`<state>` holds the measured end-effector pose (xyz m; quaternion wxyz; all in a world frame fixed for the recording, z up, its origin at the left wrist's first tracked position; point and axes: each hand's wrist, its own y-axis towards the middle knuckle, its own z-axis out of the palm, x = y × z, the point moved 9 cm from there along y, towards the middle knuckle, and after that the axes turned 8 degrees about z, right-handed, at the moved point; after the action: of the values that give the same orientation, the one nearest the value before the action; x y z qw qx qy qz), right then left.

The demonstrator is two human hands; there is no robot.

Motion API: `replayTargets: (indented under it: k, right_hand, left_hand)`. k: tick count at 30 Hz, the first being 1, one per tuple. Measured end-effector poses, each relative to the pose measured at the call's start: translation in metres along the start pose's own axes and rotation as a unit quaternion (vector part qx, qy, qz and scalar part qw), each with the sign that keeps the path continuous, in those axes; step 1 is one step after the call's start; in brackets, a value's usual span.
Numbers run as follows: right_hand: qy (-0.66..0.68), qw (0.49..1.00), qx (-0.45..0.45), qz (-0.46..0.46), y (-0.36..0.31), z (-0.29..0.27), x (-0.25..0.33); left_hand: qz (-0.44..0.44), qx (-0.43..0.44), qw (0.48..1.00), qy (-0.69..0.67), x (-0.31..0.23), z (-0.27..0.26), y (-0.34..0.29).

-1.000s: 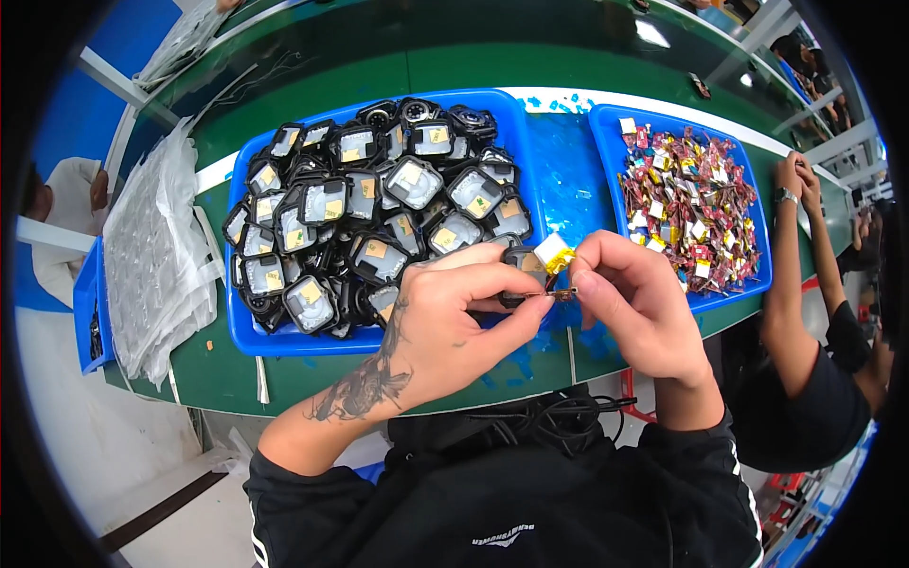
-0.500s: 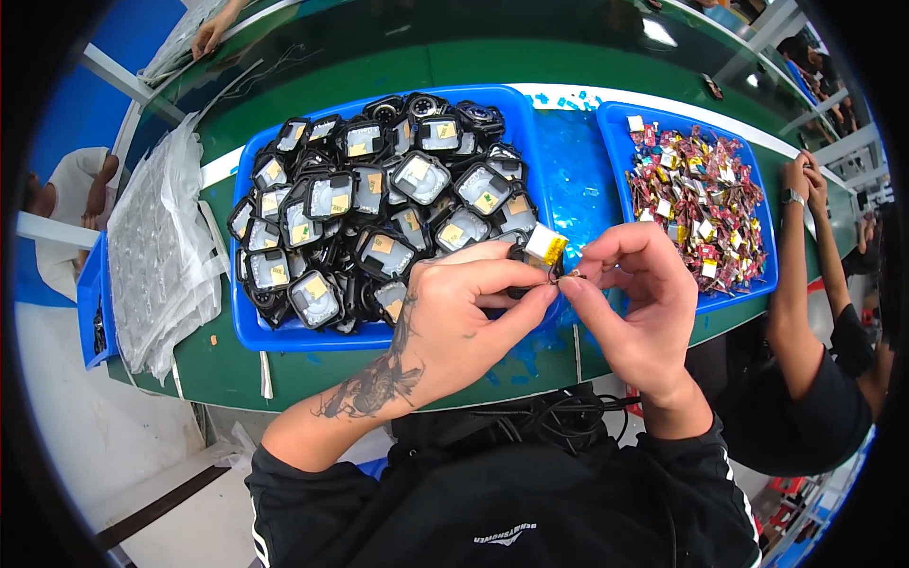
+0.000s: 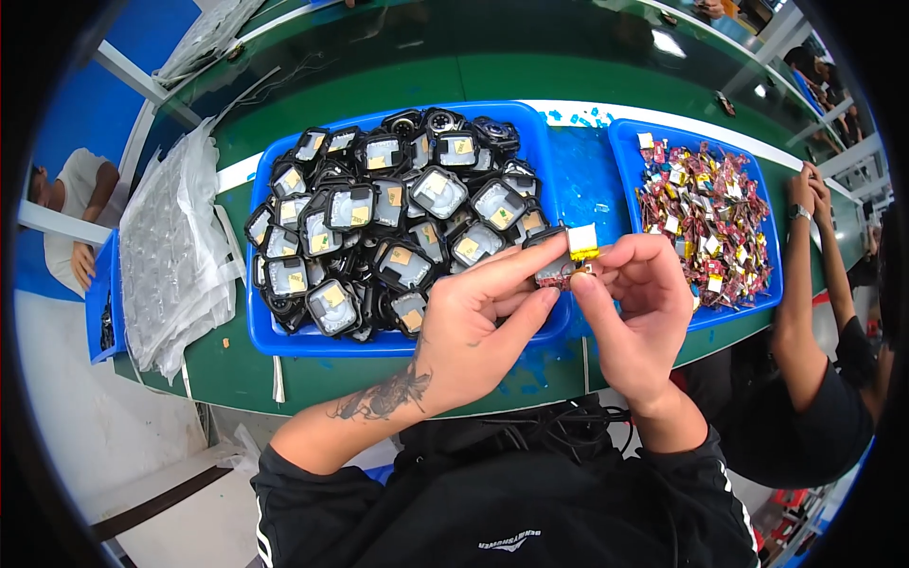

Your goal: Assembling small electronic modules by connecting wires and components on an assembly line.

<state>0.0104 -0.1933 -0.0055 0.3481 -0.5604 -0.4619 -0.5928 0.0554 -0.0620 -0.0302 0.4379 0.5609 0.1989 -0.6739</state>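
The person's left hand (image 3: 492, 317) is curling its thumb and forefinger around a dark rounded piece (image 3: 553, 270), grasping it above the green tabletop (image 3: 241, 386). The right hand (image 3: 636, 308) is pinching, thumb against bent forefinger, at the lower end of a small white rectangular piece with a shiny yellow band (image 3: 581, 240). That white piece is standing up between the two hands, just beside the left forefinger's tip (whether it is joining onto the dark one, the fingers are hiding too much to tell).

Beyond the left hand, a large blue plastic tray (image 3: 327, 347) is holding a heap of black squarish cases with pale grey insides (image 3: 350, 206), many of them bearing tan stickers. Beyond the right hand, a smaller blue plastic tray (image 3: 737, 313) is holding a pile of small parts in red, white and yellow (image 3: 705, 220). Shiny blue film (image 3: 582, 180) is covering the tabletop between the trays. At far left, crinkled translucent plastic sheets (image 3: 175, 265) are lying near a narrow blue box (image 3: 102, 312). At the right, another person's bare forearms (image 3: 803, 284) are reaching along the table's edge.
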Motion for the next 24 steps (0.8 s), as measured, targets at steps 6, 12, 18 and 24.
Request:
replayTargets:
  k: [6, 12, 18, 24]
  right_hand:
    - [-0.057, 0.996, -0.007, -0.074, -0.001, 0.003, 0.009]
    - [0.01, 0.996, 0.047, 0.069, 0.007, 0.008, -0.005]
    - [-0.073, 0.993, 0.084, 0.038, 0.021, 0.02, 0.002]
    - [-0.071, 0.983, 0.137, 0.101, 0.123, 0.021, 0.009]
  left_hand:
    - [0.029, -0.004, 1.0, -0.01, -0.002, 0.0, -0.001]
    - [0.006, -0.036, 0.996, -0.085, -0.005, 0.001, 0.0]
    - [-0.021, -0.068, 0.991, -0.11, -0.001, -0.008, 0.002]
    - [0.084, -0.122, 0.989, 0.025, -0.032, -0.021, -0.002]
